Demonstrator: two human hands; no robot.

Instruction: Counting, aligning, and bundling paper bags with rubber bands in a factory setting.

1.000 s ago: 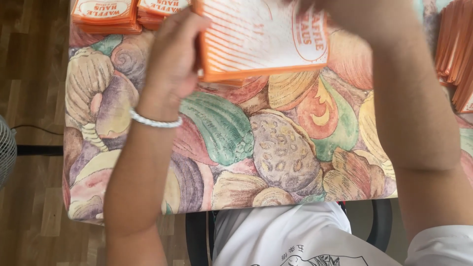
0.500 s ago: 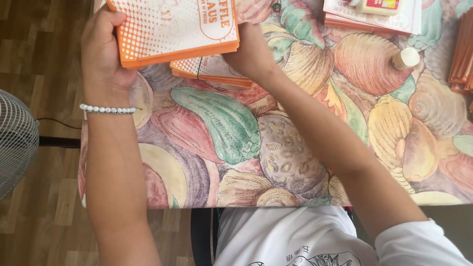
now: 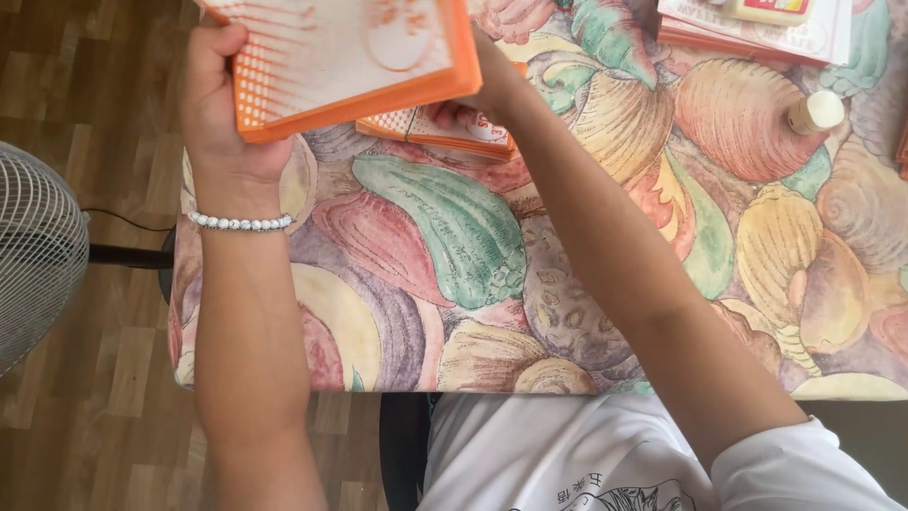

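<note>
My left hand (image 3: 219,95) grips the left edge of an orange-and-white stack of flat paper sleeves (image 3: 345,59), thumb on top, fingers curled under; the stack is lifted above the table, tilted, its upper part cut off by the frame. A white bead bracelet (image 3: 240,222) sits on that wrist.

My right hand (image 3: 478,90) is mostly hidden behind the stack's right end. I see fingertips near a second, smaller pile of orange sleeves (image 3: 445,132) lying flat on the tablecloth (image 3: 473,265) just under the lifted stack. Whether the right hand is closed on anything I cannot tell.

Tablecloth: large shell pattern in green, pink, yellow and purple, covering the table up to its near edge.

Far right: small cream-capped bottle (image 3: 815,112) lying on the cloth, well apart from both hands. Top right: pile of white and red papers (image 3: 757,33) with a yellow item on top, partly out of frame.

Left of table: white wire-grille fan (image 3: 33,255) on wooden floor (image 3: 95,114), with a dark cable.
</note>
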